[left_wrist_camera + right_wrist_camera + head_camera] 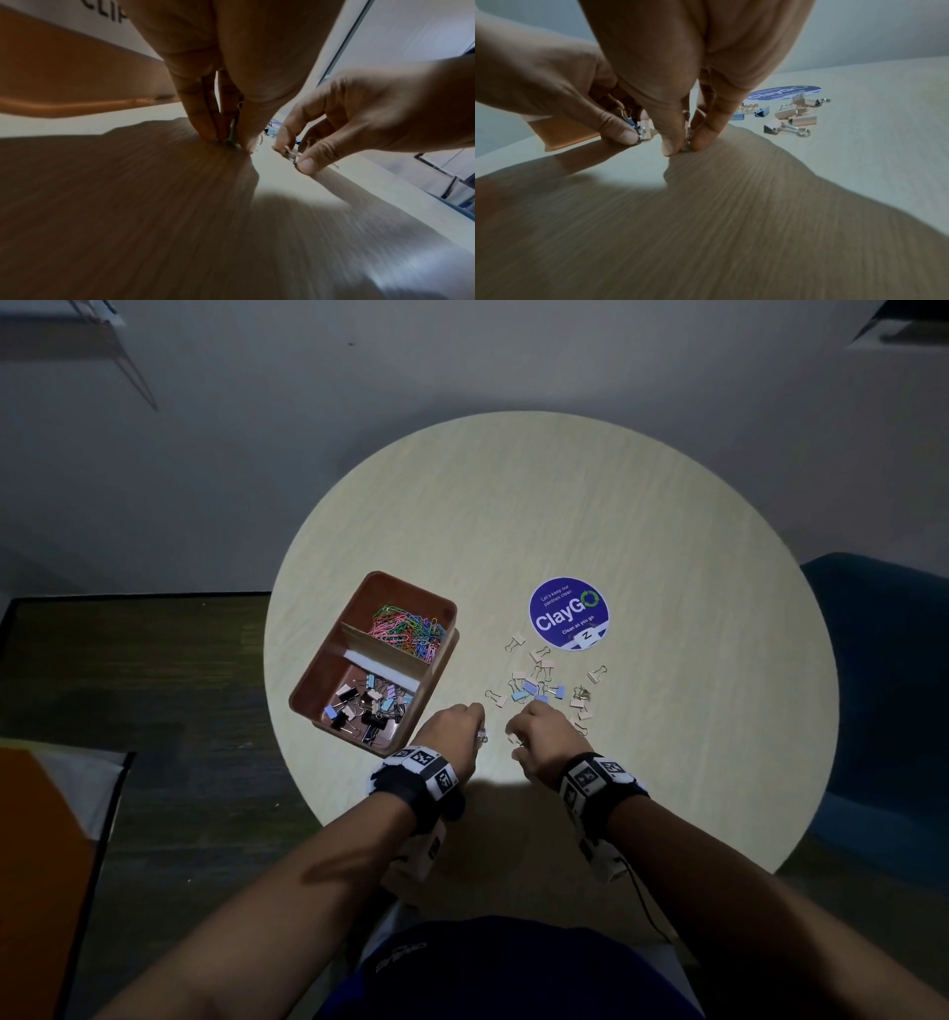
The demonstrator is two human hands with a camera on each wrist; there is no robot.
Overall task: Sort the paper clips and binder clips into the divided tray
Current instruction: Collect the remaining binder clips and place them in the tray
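Note:
A brown divided tray (436, 683) sits left of centre on the round table. Its far compartment holds coloured paper clips (411, 629), and its near one holds binder clips (367, 706). Several loose binder clips (544, 683), mostly beige with a few blue, lie right of the tray. My left hand (475, 726) is down at the table beside the tray's near corner, pinching a blue binder clip (635, 130). Just to its right, my right hand (516, 737) pinches another binder clip (686, 145) against the tabletop; fingers hide most of that clip.
A round purple ClayGo sticker (569, 613) lies beyond the loose clips. The table edge (287, 762) curves close to the tray's left side. A blue chair (883, 660) stands at the right, and an orange surface (36, 839) lies low at the left.

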